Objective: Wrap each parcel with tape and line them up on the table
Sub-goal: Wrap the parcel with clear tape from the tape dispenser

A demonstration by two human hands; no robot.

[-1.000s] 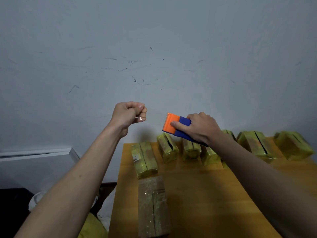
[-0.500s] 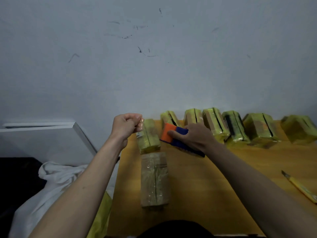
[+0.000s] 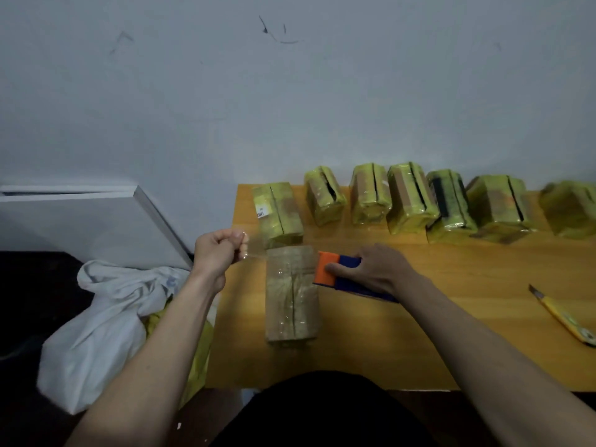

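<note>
The left hand (image 3: 219,253) pinches the free end of a clear tape strip (image 3: 254,250), fingers curled. The right hand (image 3: 371,272) grips an orange-and-blue tape dispenser (image 3: 335,272) against the brown parcel (image 3: 292,295), which lies on the table (image 3: 451,317) between both hands. Beyond them stands a row of yellow-wrapped parcels (image 3: 409,198). A yellow utility knife (image 3: 561,314) lies right of the right hand.
</note>
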